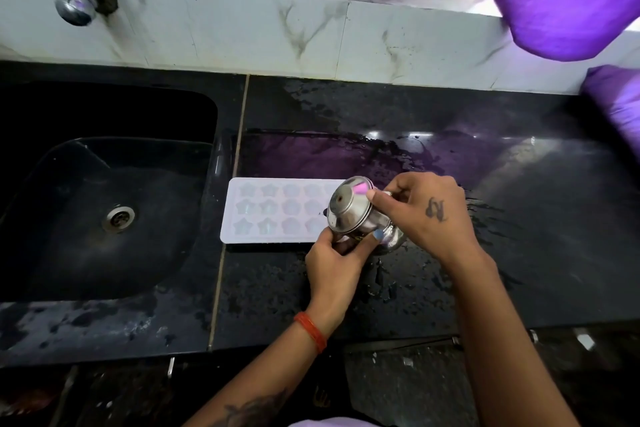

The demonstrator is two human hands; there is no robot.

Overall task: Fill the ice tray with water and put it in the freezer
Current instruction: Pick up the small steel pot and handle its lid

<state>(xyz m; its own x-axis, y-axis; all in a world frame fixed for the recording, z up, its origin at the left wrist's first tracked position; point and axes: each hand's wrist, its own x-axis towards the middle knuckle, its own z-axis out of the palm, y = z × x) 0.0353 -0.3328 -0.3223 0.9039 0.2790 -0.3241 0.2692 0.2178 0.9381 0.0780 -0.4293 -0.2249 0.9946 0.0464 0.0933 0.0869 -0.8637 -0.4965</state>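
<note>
Head view, left to right: sink (104, 201) at left, then the white ice tray (277, 210) flat on the wet black counter (519, 218) just beside the sink, star cells showing. Your left hand (332, 263) curls its fingers (363, 243) under a steel pot (360, 215) tipped over the tray's right end. Your right hand (426, 215) pinches the pot's far side, thumb on the rim. Water level in the cells: cannot tell. Risk: tilt too fast and water overshoots the small cells, flooding the counter. Wet steel may slip in your grip and knock the tray. Overfilled, the tray will likely spill when carried to the freezer.
</note>
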